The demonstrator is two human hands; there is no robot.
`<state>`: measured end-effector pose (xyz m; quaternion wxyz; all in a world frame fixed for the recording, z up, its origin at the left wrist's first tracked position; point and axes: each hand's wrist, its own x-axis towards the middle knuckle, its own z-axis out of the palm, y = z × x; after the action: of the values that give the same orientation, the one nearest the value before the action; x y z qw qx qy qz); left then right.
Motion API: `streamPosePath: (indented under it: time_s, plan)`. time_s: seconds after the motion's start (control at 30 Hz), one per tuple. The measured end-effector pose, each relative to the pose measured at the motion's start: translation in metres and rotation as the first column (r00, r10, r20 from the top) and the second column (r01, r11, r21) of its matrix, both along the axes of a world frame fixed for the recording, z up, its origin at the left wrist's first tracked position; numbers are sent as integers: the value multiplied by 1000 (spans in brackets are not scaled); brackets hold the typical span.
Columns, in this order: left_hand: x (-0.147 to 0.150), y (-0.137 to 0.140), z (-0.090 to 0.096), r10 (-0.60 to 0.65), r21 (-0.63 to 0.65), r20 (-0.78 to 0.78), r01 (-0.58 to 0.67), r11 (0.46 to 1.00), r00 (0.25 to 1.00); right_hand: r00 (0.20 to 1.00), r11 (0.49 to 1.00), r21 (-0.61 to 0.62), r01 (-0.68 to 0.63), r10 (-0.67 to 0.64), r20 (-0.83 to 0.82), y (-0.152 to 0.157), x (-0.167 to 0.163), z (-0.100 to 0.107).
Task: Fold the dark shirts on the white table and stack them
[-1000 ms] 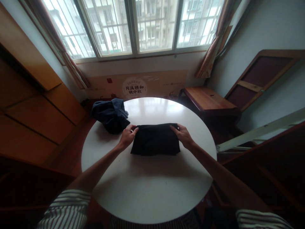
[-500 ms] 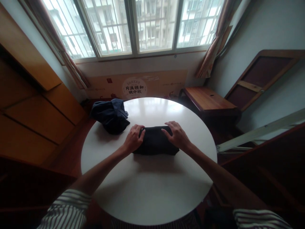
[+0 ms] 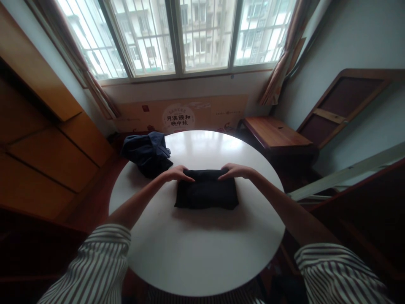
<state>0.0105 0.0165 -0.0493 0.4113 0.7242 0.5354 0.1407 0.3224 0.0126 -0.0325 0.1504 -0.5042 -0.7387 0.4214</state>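
A black cloth, folded into a rectangle, lies on the round white table. My left hand grips its far left corner, thumb on top and fingers behind the far edge. At the far right corner my right hand holds it the same way, thumb pointing inward. The far edge between the hands looks bunched or rolled a little. Fingertips of both hands are hidden behind the cloth. A rumpled heap of dark blue and black clothing sits at the table's far left, near my left hand.
A low wooden table stands beyond on the right, under a leaning framed panel. Wooden cabinets line the left side. A printed cardboard sheet is below the barred window.
Both hands have shifted from resting open over the cloth's sides to pinching its far corners. The forearms have turned outward and lie flatter. The clothing heap stays put.
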Motion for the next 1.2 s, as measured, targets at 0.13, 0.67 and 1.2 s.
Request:
streamPosePath:
  time_s: [0.13,0.67,1.2]
  plan:
    - [5,-6,30,-148,93,90,139,986,985,987,995,48,-91,97,-128,-11,-2,32]
    - [-27,-152,-14,-316,702,-336,460,544,887,904,642,640,-423,346,250,-146,18,-32]
    - [-17,-73,-29,30,709,-41,8,705,999,969,792,599,-119,-39,245,-70,-95,-15]
